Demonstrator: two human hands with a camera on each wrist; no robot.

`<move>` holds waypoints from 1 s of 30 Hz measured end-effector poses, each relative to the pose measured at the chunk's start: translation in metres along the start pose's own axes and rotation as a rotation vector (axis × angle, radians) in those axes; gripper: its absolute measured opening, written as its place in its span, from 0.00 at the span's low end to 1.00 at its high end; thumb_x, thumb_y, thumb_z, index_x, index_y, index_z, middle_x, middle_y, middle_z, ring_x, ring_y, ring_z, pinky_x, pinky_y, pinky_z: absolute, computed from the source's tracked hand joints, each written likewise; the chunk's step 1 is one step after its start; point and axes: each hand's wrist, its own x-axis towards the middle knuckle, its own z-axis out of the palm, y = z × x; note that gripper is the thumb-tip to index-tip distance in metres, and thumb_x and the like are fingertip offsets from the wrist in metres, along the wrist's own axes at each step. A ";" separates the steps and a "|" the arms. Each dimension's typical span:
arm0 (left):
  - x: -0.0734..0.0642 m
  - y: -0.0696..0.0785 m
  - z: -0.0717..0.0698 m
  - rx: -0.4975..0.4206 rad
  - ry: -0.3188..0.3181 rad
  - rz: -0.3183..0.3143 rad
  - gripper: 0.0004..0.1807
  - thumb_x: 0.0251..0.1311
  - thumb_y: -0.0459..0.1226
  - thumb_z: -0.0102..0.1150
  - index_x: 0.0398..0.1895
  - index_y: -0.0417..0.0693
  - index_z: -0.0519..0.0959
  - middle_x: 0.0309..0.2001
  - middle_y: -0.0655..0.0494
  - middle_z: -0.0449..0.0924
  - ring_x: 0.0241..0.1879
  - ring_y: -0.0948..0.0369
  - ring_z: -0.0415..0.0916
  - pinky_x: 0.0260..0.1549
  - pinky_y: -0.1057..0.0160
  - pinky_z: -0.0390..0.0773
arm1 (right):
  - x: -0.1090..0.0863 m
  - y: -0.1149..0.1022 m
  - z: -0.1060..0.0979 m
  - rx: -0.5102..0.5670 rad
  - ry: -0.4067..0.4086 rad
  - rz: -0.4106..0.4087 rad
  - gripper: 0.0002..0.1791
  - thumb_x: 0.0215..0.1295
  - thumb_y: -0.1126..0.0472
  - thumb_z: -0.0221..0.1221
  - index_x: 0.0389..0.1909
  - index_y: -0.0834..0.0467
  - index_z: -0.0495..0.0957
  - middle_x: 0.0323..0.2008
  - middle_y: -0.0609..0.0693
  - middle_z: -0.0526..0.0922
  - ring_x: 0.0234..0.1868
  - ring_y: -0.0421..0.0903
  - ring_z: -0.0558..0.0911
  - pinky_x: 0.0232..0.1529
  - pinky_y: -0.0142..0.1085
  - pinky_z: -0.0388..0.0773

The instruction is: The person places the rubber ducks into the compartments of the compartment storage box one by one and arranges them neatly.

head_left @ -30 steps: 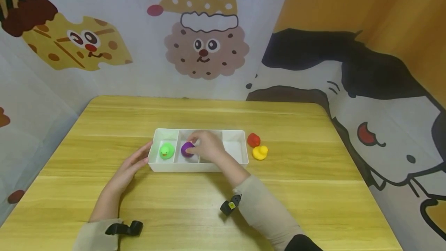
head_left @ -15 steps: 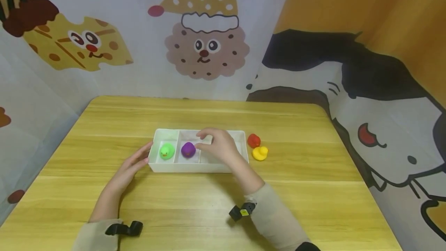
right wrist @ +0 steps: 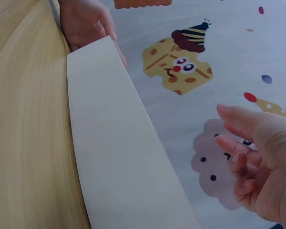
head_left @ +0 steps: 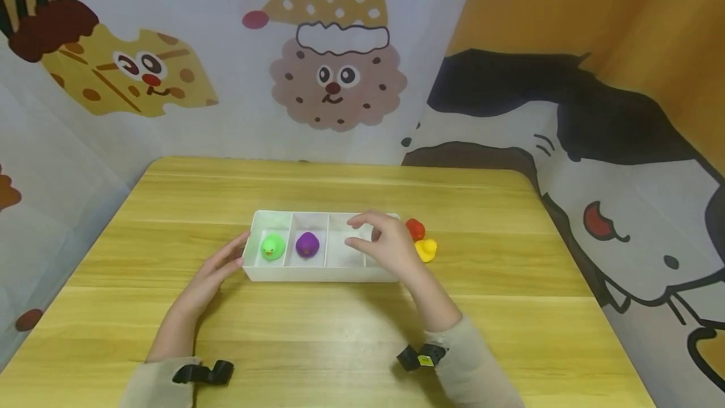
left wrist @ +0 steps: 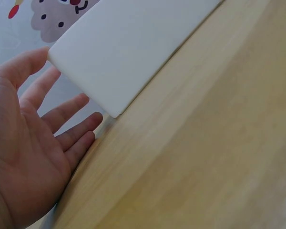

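Note:
A white divided tray (head_left: 317, 274) stands on the wooden table. A green toy duck (head_left: 273, 247) sits in its left compartment, a purple toy duck (head_left: 308, 245) in the one beside it. My left hand (left wrist: 33, 138) touches the tray's left end, its fingers loosely spread. Above the tray's right half hovers my right hand (head_left: 391, 245), thumb and forefinger apart with nothing between them. Just past the tray's right end, a yellow toy duck (head_left: 427, 250) and a red toy (head_left: 415, 229) lie on the table, both partly hidden by that hand.
The wooden table (head_left: 317, 339) extends around the tray on all sides. Behind it hangs a curtain (head_left: 226, 137) printed with cartoon figures. Each sleeve carries a black wrist mount, such as the right mount (head_left: 421, 357).
My right hand has let go of the purple duck, which stays in its compartment, and has moved right over the tray. The left hand keeps its place at the tray's end.

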 end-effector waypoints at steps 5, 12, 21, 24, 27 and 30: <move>0.000 0.001 0.001 -0.001 0.001 0.002 0.29 0.72 0.38 0.47 0.74 0.52 0.57 0.71 0.40 0.56 0.63 0.67 0.56 0.58 0.28 0.43 | -0.011 0.010 -0.013 0.035 0.030 -0.031 0.13 0.52 0.57 0.72 0.41 0.49 0.85 0.41 0.39 0.83 0.20 0.42 0.69 0.18 0.33 0.66; 0.000 0.002 0.002 0.001 0.004 0.001 0.28 0.72 0.38 0.47 0.74 0.51 0.57 0.71 0.40 0.56 0.63 0.66 0.57 0.58 0.28 0.43 | -0.026 0.032 -0.028 0.094 0.056 -0.018 0.14 0.53 0.59 0.71 0.41 0.53 0.84 0.38 0.45 0.83 0.20 0.43 0.67 0.20 0.33 0.66; -0.001 0.002 0.003 0.006 0.010 -0.013 0.29 0.72 0.39 0.47 0.74 0.52 0.57 0.71 0.41 0.56 0.64 0.63 0.56 0.58 0.28 0.43 | -0.040 0.050 -0.052 0.143 0.068 0.086 0.16 0.52 0.67 0.70 0.44 0.63 0.83 0.38 0.54 0.80 0.25 0.47 0.69 0.21 0.31 0.66; 0.000 0.002 0.003 0.004 0.010 -0.009 0.29 0.72 0.39 0.47 0.74 0.52 0.57 0.71 0.41 0.55 0.63 0.68 0.57 0.58 0.28 0.43 | -0.045 0.045 -0.064 0.131 0.062 0.085 0.16 0.53 0.70 0.69 0.44 0.66 0.82 0.40 0.57 0.81 0.23 0.47 0.68 0.19 0.31 0.65; 0.000 0.002 0.002 0.002 0.006 -0.010 0.29 0.72 0.39 0.47 0.74 0.52 0.57 0.71 0.41 0.55 0.62 0.69 0.57 0.58 0.29 0.43 | -0.050 0.044 -0.075 0.118 0.045 0.091 0.16 0.54 0.70 0.68 0.45 0.66 0.81 0.43 0.60 0.80 0.22 0.47 0.68 0.18 0.32 0.65; 0.000 0.002 0.002 0.001 0.007 -0.020 0.29 0.72 0.40 0.47 0.74 0.51 0.57 0.71 0.41 0.55 0.64 0.65 0.56 0.59 0.30 0.43 | -0.055 0.053 -0.082 0.105 0.029 0.105 0.17 0.56 0.69 0.67 0.48 0.65 0.80 0.46 0.62 0.79 0.23 0.47 0.69 0.18 0.32 0.66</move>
